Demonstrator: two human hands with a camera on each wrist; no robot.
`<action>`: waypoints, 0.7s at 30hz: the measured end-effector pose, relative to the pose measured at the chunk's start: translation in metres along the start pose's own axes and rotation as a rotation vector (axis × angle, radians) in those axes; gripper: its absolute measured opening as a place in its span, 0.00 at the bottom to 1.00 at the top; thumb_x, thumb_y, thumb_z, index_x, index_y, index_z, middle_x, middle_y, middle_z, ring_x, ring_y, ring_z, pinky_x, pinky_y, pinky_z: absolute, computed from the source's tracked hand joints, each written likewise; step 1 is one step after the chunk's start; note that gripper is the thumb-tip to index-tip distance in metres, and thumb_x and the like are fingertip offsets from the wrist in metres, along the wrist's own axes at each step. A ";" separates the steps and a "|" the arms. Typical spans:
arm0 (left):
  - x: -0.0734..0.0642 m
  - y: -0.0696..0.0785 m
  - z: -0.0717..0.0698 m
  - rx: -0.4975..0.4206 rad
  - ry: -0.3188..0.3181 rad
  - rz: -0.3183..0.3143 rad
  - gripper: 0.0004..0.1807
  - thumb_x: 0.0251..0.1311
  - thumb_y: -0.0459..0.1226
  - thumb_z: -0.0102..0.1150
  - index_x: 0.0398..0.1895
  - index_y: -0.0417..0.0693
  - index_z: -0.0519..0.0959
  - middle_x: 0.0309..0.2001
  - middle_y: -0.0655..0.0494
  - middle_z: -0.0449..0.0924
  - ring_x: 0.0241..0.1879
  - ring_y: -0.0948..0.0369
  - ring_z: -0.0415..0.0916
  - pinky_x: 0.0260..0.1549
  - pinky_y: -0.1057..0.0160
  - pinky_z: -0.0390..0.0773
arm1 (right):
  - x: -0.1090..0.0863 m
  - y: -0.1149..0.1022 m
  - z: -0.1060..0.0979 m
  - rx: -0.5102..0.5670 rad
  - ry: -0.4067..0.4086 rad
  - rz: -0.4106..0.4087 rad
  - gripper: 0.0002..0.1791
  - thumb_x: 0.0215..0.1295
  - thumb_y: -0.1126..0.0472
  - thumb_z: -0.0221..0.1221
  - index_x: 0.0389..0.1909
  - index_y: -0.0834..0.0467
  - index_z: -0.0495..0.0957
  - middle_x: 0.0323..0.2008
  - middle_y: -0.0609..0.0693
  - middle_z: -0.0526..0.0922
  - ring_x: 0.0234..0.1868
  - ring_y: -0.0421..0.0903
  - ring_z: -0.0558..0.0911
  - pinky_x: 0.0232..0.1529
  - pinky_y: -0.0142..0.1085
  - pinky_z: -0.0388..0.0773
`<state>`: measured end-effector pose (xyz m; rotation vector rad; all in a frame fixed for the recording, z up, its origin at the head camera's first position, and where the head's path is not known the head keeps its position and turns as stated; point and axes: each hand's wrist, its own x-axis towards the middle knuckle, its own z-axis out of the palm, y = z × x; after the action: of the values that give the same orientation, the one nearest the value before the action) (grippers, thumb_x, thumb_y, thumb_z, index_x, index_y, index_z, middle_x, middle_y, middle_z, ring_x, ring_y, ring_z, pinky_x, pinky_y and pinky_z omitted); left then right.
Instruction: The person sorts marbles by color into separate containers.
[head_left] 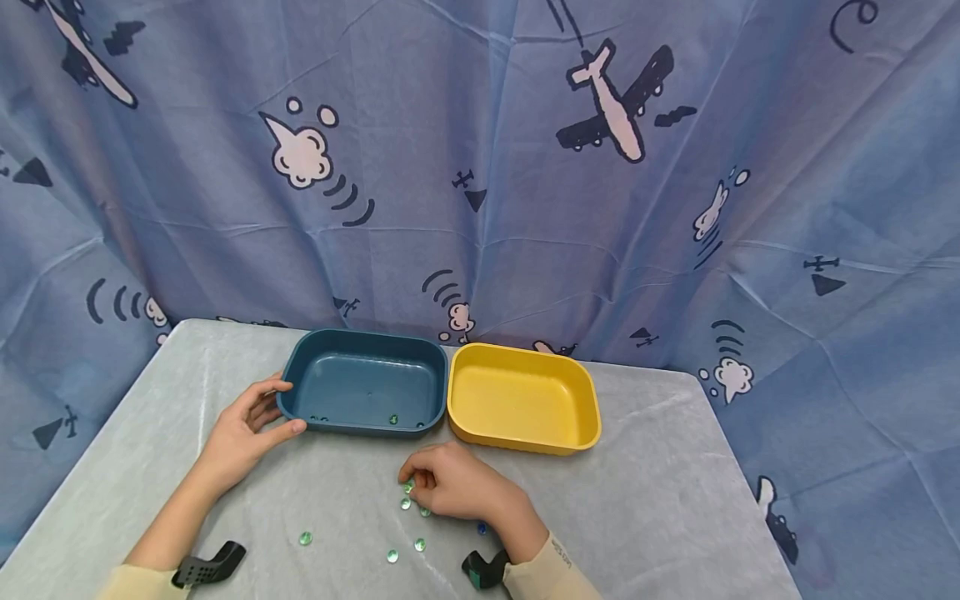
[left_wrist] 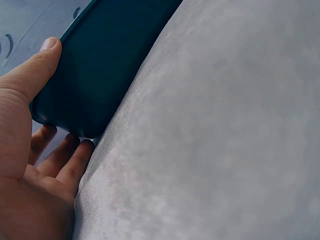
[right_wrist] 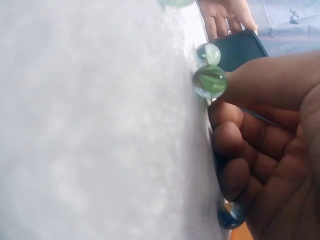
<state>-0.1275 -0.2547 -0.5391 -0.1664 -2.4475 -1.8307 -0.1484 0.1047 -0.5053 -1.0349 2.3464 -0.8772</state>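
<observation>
Collection is judged to be partly complete: a few marbles (head_left: pixel 393 419) lie inside the dark teal box (head_left: pixel 367 388), its left end grasped by the left hand (head_left: pixel 242 435), while loose green marbles (head_left: pixel 306 538) and one blue marble (head_left: pixel 482 527) are left on the bench (head_left: pixel 660 467). The right hand's (head_left: pixel 459 483) curled grip meets a green-swirl marble (right_wrist: pixel 209 81) on the thumb side; whether it is pinched cannot be told.

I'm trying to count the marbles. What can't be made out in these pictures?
Head view: the near wall of the dark teal bin partly hides marbles inside, so their number is unsure.
Head view: the right hand partly covers a green marble and may hide others.
Left wrist view: the bin's outer side hides everything inside.
Right wrist view: the top edge cuts off a blurred greenish marble.
</observation>
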 end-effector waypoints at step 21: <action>0.000 0.000 0.000 0.014 0.005 0.004 0.34 0.70 0.34 0.75 0.74 0.36 0.70 0.84 0.33 0.55 0.64 0.82 0.67 0.58 0.80 0.77 | 0.000 0.000 0.002 0.048 0.014 0.027 0.10 0.69 0.70 0.69 0.41 0.51 0.84 0.27 0.37 0.78 0.29 0.32 0.75 0.31 0.25 0.78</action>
<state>-0.1279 -0.2549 -0.5394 -0.1664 -2.4541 -1.8098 -0.1474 0.1043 -0.5067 -0.9791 2.3336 -0.9293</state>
